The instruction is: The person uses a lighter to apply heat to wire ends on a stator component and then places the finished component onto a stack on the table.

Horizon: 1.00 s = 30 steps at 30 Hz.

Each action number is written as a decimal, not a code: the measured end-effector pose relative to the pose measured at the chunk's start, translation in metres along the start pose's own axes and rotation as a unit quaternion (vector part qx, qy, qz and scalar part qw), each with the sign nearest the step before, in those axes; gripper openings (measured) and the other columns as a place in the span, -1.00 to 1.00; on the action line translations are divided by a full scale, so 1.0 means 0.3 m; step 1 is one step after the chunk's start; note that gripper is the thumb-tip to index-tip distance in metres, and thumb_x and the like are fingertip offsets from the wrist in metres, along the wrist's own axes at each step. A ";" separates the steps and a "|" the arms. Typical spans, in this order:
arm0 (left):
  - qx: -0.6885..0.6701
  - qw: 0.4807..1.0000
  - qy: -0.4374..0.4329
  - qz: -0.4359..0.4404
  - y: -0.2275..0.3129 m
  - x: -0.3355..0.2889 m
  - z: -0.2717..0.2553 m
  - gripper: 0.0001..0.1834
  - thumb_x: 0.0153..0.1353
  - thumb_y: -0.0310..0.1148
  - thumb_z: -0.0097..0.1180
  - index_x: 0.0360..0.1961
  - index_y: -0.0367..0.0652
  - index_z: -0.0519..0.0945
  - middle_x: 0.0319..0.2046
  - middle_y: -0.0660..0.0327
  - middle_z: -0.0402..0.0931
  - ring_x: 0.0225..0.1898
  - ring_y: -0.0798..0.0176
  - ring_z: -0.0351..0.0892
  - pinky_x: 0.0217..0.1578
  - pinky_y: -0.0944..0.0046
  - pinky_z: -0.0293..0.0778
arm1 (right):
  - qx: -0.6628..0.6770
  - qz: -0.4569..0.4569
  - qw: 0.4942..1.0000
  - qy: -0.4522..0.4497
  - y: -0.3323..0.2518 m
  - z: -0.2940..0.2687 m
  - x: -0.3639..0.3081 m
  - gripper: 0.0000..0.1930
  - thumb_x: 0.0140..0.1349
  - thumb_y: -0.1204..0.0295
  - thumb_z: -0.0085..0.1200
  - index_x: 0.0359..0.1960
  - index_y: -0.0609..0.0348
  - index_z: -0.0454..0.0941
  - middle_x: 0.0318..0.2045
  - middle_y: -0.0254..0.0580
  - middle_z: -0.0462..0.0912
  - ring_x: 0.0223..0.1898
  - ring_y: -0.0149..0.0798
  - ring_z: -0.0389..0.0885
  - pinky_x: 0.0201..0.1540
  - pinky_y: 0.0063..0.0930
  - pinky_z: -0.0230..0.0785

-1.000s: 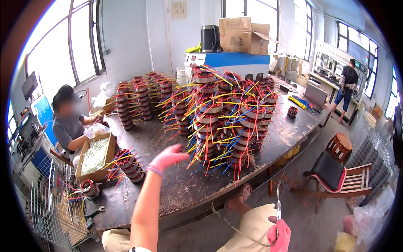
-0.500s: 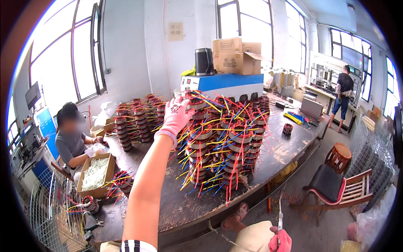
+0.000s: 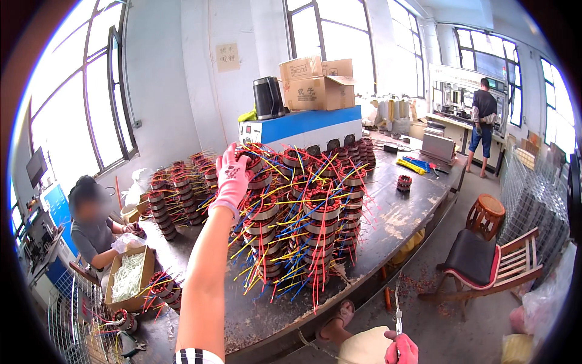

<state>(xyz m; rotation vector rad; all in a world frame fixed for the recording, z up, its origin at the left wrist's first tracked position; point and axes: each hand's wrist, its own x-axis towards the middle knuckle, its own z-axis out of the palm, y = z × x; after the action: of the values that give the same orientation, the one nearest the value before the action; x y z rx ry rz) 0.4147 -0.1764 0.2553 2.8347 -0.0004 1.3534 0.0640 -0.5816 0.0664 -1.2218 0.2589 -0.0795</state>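
My left hand (image 3: 230, 179), in a pink glove, is stretched out with its fingers closed over the edge of a motor stator (image 3: 250, 159) on top of a far stack. This stator has red windings and a metal ring. Tall stator stacks (image 3: 323, 209) stand beside it, bristling with red, yellow and blue wires. Low at the right, my right hand (image 3: 402, 350), also pink-gloved, is closed around a slim metal tool (image 3: 399, 316) with a long thin tip pointing up. The tool's lower end is hidden in the fist, so its exact kind is unclear.
On the worktable (image 3: 388, 218) are a single stator (image 3: 404, 182) and yellow and blue hand tools (image 3: 413, 164). A co-worker (image 3: 94, 221) sits at the left behind a carton of pale sticks (image 3: 134, 276). A chair (image 3: 476, 258) and stool (image 3: 487, 212) stand right; another person (image 3: 483, 124) stands farther back.
The view has swung a little to the right, so the scene sits farther left. My left hand has closed farther around the top stator's edge. My right hand still holds the metal tool.
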 end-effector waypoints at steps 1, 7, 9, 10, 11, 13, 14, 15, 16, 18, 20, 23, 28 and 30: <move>-0.011 0.999 0.043 0.004 -0.024 -0.015 -0.025 -0.61 0.03 -0.34 0.30 -0.05 -0.02 0.61 0.38 -0.01 0.12 0.36 -0.09 0.15 0.36 -0.09 0.05 | 0.002 -0.001 1.000 0.004 -0.005 0.005 -0.005 -0.61 0.50 0.20 -0.16 0.01 0.27 0.56 -0.73 -0.55 0.18 -0.70 -0.62 0.04 -0.63 -0.61 -0.22; -0.074 0.986 0.096 0.110 -0.127 -0.379 -0.337 -0.62 -0.07 -0.41 0.35 -0.14 -0.03 0.60 0.15 0.01 0.35 0.13 -0.12 0.37 0.16 -0.04 0.30 | -0.036 -0.007 0.999 -0.002 -0.058 0.058 -0.091 -0.61 0.51 0.21 -0.19 0.01 0.30 0.53 -0.72 -0.54 0.17 -0.69 -0.62 0.03 -0.62 -0.63 -0.22; -0.177 0.974 0.005 0.142 -0.217 -0.584 -0.458 -0.63 -0.06 -0.44 0.33 -0.15 -0.05 0.59 0.01 0.04 0.41 -0.01 -0.07 0.46 -0.02 0.04 0.45 | -0.053 -0.004 0.998 -0.028 -0.012 0.072 -0.111 -0.61 0.50 0.20 -0.18 0.00 0.31 0.52 -0.72 -0.53 0.15 -0.69 -0.61 0.03 -0.63 -0.62 -0.21; -0.214 0.969 -0.061 0.110 -0.256 -0.713 -0.496 -0.62 -0.06 -0.47 0.33 -0.14 -0.07 0.59 -0.02 0.05 0.42 -0.05 -0.05 0.49 -0.10 0.09 0.49 | -0.062 0.001 0.997 -0.041 0.019 0.083 -0.123 -0.61 0.50 0.20 -0.17 -0.01 0.32 0.51 -0.73 -0.52 0.14 -0.69 -0.60 0.03 -0.63 -0.62 -0.21; -0.253 0.956 -0.127 0.075 -0.286 -0.843 -0.530 -0.60 -0.07 -0.50 0.33 -0.13 -0.08 0.59 -0.05 0.05 0.43 -0.09 -0.03 0.52 -0.17 0.15 0.53 | -0.049 0.012 0.997 -0.065 0.040 0.101 -0.145 -0.61 0.50 0.21 -0.18 -0.03 0.37 0.49 -0.76 -0.51 0.14 -0.73 -0.59 0.02 -0.66 -0.62 -0.20; -0.639 0.644 -0.239 -0.347 -0.298 -1.047 -0.622 -0.63 0.04 -0.69 0.20 -0.10 -0.17 0.58 0.00 0.10 0.33 -0.17 0.25 0.57 -0.23 0.36 0.59 | -0.023 0.036 0.993 -0.112 0.084 0.155 -0.175 -0.59 0.49 0.24 -0.19 -0.07 0.48 0.44 -0.83 -0.49 0.14 -0.80 -0.58 0.01 -0.71 -0.63 -0.18; -0.464 0.838 -0.262 -0.121 -0.329 -1.156 -0.649 -0.64 0.05 -0.72 0.16 -0.11 -0.16 0.60 0.00 0.08 0.34 -0.15 0.22 0.58 -0.23 0.31 0.61 | -0.041 0.044 0.989 -0.135 0.096 0.178 -0.201 -0.60 0.50 0.24 -0.20 -0.06 0.45 0.48 -0.82 -0.47 0.20 -0.81 -0.58 0.03 -0.72 -0.63 -0.15; -0.219 0.941 -0.238 0.099 -0.378 -1.225 -0.661 -0.64 0.07 -0.71 0.15 -0.11 -0.13 0.61 0.02 0.07 0.35 -0.13 0.21 0.59 -0.26 0.30 0.62 | -0.061 0.058 0.983 -0.164 0.100 0.211 -0.223 -0.61 0.49 0.26 -0.19 -0.05 0.43 0.50 -0.81 -0.47 0.23 -0.80 -0.59 0.06 -0.72 -0.64 -0.14; -0.222 0.933 -0.272 0.077 -0.422 -1.306 -0.664 -0.63 0.05 -0.70 0.16 -0.11 -0.11 0.62 0.03 0.06 0.36 -0.13 0.18 0.59 -0.23 0.28 0.62 | -0.079 0.078 0.975 -0.193 0.109 0.274 -0.246 -0.62 0.49 0.27 -0.18 -0.04 0.41 0.51 -0.80 -0.47 0.26 -0.79 -0.59 0.09 -0.72 -0.64 -0.13; -0.144 0.939 -0.283 0.132 -0.491 -1.422 -0.673 -0.65 0.05 -0.64 0.20 -0.12 -0.08 0.63 0.04 0.05 0.39 -0.12 0.07 0.58 -0.14 0.25 0.59 | -0.106 0.122 0.957 -0.240 0.156 0.362 -0.284 -0.63 0.49 0.28 -0.18 -0.03 0.38 0.52 -0.78 -0.46 0.29 -0.78 -0.60 0.11 -0.72 -0.65 -0.11; -0.153 0.932 -0.312 0.105 -0.564 -1.478 -0.671 -0.72 0.12 -0.44 0.23 -0.10 -0.06 0.63 -0.03 0.03 0.45 -0.07 0.02 0.55 -0.05 0.18 0.53 | -0.117 0.161 0.939 -0.280 0.219 0.426 -0.296 -0.63 0.49 0.27 -0.18 -0.02 0.37 0.52 -0.77 -0.47 0.30 -0.78 -0.61 0.10 -0.71 -0.65 -0.10; -0.154 0.919 -0.347 0.105 -0.675 -1.525 -0.649 -0.69 0.20 -0.34 0.19 -0.03 -0.14 0.58 0.02 0.02 0.48 0.01 -0.08 0.51 0.11 0.09 0.42 | -0.139 0.178 0.922 -0.315 0.272 0.514 -0.321 -0.62 0.50 0.24 -0.18 0.00 0.34 0.52 -0.77 -0.48 0.30 -0.77 -0.61 0.09 -0.70 -0.65 -0.09; -0.244 0.925 -0.249 -0.151 -0.602 -1.515 -0.620 -0.61 0.24 -0.34 0.16 0.10 -0.11 0.51 0.19 -0.06 0.39 0.21 -0.15 0.39 0.20 0.06 0.34 | -0.151 0.215 0.909 -0.323 0.321 0.544 -0.328 -0.61 0.49 0.21 -0.14 0.01 0.34 0.52 -0.73 -0.49 0.31 -0.73 -0.61 0.12 -0.67 -0.64 -0.07; -0.185 0.925 -0.289 -0.161 -0.533 -1.503 -0.634 -0.22 0.04 -0.10 0.35 0.25 -0.20 0.38 0.22 -0.23 0.32 0.24 -0.26 0.32 0.23 -0.03 0.29 | -0.152 0.229 0.902 -0.333 0.333 0.569 -0.334 -0.61 0.48 0.21 -0.12 0.02 0.34 0.51 -0.72 -0.50 0.32 -0.72 -0.61 0.13 -0.66 -0.64 -0.08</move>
<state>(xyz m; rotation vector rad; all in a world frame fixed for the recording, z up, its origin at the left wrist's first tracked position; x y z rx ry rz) -0.0168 -0.0165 0.0241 2.6307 0.1802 0.3785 0.0000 -0.3706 0.0424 -1.3937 -0.0531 0.8065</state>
